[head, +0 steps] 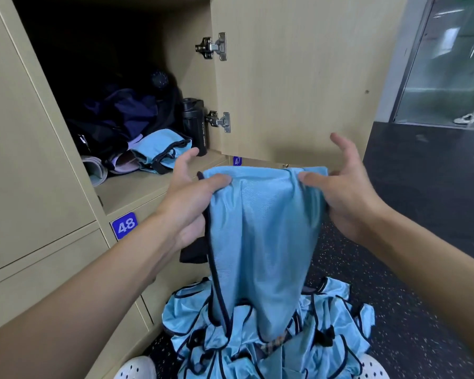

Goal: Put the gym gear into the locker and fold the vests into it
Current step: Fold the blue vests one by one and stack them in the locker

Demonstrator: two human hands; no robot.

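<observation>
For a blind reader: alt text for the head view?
The left hand and right hand hold the top edge of a light blue vest before an open locker holding a folded vest, dark clothes and a black sport bottle; more vests lie heaped below.

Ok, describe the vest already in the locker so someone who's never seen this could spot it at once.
Find the open locker above the 48 plate. On its shelf, left of the black sport bottle, lies a folded light-blue vest with dark trim. Only it is inside; a second vest hangs from the left hand and right hand, a heap lies on the floor.
</observation>
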